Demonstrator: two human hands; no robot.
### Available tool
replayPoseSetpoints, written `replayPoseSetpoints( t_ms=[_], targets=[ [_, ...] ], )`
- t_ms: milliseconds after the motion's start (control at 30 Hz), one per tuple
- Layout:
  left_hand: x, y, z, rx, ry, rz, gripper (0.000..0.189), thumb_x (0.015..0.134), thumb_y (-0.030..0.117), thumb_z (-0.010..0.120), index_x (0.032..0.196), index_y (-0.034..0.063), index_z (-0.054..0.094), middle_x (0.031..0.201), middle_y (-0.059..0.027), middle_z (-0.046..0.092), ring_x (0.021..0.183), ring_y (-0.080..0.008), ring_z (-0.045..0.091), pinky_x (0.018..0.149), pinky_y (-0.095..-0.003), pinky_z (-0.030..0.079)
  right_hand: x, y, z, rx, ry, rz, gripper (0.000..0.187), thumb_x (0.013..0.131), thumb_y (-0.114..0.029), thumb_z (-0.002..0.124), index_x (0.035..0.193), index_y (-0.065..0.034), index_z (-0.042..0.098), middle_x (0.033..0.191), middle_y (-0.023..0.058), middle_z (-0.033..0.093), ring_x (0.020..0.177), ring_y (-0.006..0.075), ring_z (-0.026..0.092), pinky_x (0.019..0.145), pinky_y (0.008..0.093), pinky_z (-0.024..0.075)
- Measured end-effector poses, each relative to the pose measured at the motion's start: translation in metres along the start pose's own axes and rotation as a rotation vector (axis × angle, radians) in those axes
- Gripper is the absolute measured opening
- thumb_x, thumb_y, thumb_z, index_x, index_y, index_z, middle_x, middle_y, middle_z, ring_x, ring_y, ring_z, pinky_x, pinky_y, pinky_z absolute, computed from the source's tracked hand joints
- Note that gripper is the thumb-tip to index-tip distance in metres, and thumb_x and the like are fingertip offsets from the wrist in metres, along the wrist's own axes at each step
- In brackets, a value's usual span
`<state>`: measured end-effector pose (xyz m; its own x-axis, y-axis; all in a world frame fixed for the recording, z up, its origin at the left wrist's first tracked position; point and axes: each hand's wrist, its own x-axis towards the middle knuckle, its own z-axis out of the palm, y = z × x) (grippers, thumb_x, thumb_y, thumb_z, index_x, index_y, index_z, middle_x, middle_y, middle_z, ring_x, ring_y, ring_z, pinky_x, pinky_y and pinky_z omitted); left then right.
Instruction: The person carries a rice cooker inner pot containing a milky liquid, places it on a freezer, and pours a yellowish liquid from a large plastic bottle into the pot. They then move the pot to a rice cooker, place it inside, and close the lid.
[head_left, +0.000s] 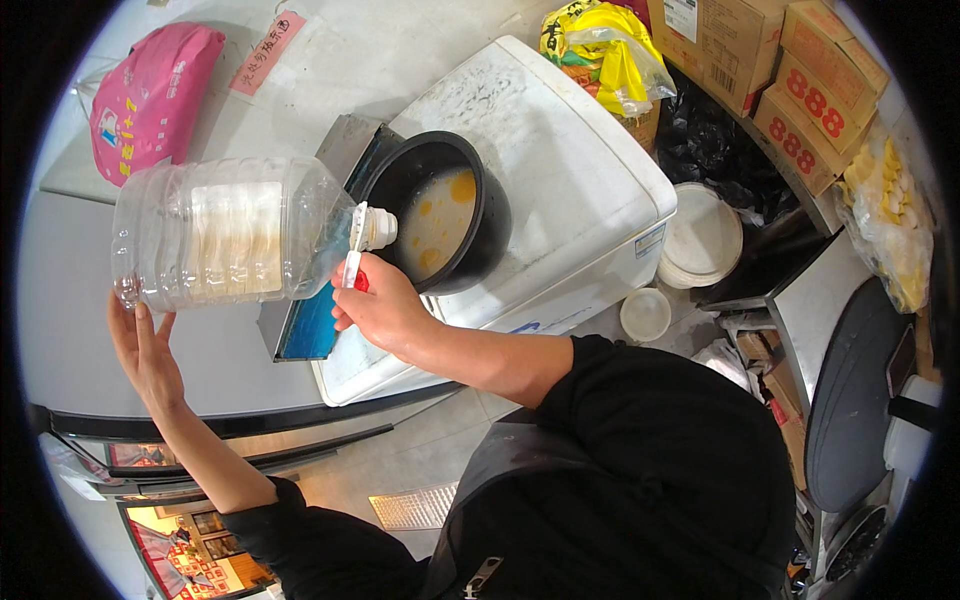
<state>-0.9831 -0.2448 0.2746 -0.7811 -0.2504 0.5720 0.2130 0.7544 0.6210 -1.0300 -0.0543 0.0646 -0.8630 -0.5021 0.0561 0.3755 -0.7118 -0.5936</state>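
Observation:
A large clear plastic jug (232, 232) lies tipped on its side in the air, its white neck at the rim of a black pot (491, 225). Pale liquid with yellow oily patches (442, 217) is in the pot, which stands on a white chest freezer lid. My left hand (146, 352) supports the jug's base from below with spread fingers. Near the neck, my right hand (375, 300) is closed on the jug's white handle, with a red cap (361, 281) held among its fingers. Whether liquid is flowing from the mouth cannot be told.
Beside the pot is a metal box with a blue side (311, 330). A pink bag (157, 97) lies at upper left. Yellow plastic bags (607, 52), cardboard boxes (712, 45) and a lidded white bucket (701, 232) are beyond the freezer (585, 150). A round tub (645, 315) stands on the floor.

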Motion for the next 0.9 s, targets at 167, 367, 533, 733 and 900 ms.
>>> replayPoseSetpoints(
  t_ms=[167, 367, 533, 733, 900],
  targets=[
    [-0.008, -0.004, -0.002, -0.007, 0.045, 0.052, 0.047, 0.093, 0.021, 0.049, 0.135, 0.0049, 0.033, 0.133, -0.0109, 0.041, 0.124, -0.0216, 0.04, 0.092, -0.0432, 0.043, 0.0, -0.001, 0.001, -0.019, -0.016, -0.026, 0.02, 0.084, -0.002, 0.052, 0.102, 0.0037, 0.046, 0.093, 0.0103, 0.051, 0.072, 0.0169, 0.056, 0.061, 0.0307, 0.0525],
    [-0.015, -0.011, -0.006, -0.008, 0.101, 0.03, 0.047, 0.093, 0.022, 0.05, 0.134, 0.0054, 0.035, 0.133, -0.0119, 0.04, 0.125, -0.0228, 0.039, 0.092, -0.044, 0.045, -0.003, -0.003, 0.003, -0.093, -0.019, -0.037, 0.021, 0.084, -0.003, 0.053, 0.102, 0.0039, 0.047, 0.092, 0.0099, 0.052, 0.072, 0.0159, 0.056, 0.061, 0.0304, 0.0525],
    [-0.017, -0.015, -0.01, -0.049, 0.078, 0.026, 0.047, 0.093, 0.022, 0.049, 0.134, 0.0055, 0.034, 0.134, -0.0124, 0.04, 0.126, -0.0236, 0.038, 0.092, -0.0447, 0.045, -0.004, -0.003, 0.004, -0.104, -0.031, -0.043, 0.02, 0.084, -0.003, 0.053, 0.102, 0.0036, 0.048, 0.091, 0.0095, 0.053, 0.072, 0.0157, 0.056, 0.061, 0.0303, 0.0524],
    [-0.016, -0.016, -0.013, -0.052, 0.08, 0.018, 0.047, 0.094, 0.021, 0.047, 0.135, 0.0058, 0.032, 0.136, -0.0127, 0.038, 0.128, -0.0238, 0.036, 0.094, -0.0468, 0.044, -0.006, -0.003, 0.005, -0.097, -0.035, -0.058, 0.019, 0.084, -0.003, 0.053, 0.101, 0.0035, 0.048, 0.09, 0.0095, 0.053, 0.072, 0.0157, 0.056, 0.061, 0.0301, 0.0522],
    [-0.015, -0.015, -0.012, -0.056, 0.083, 0.024, 0.047, 0.094, 0.021, 0.047, 0.136, 0.0059, 0.032, 0.136, -0.0129, 0.039, 0.128, -0.0243, 0.036, 0.094, -0.0476, 0.043, -0.006, -0.004, 0.005, -0.111, -0.034, -0.048, 0.019, 0.084, -0.002, 0.052, 0.101, 0.0035, 0.048, 0.09, 0.0095, 0.053, 0.072, 0.0157, 0.056, 0.061, 0.0301, 0.0522]
  ],
)
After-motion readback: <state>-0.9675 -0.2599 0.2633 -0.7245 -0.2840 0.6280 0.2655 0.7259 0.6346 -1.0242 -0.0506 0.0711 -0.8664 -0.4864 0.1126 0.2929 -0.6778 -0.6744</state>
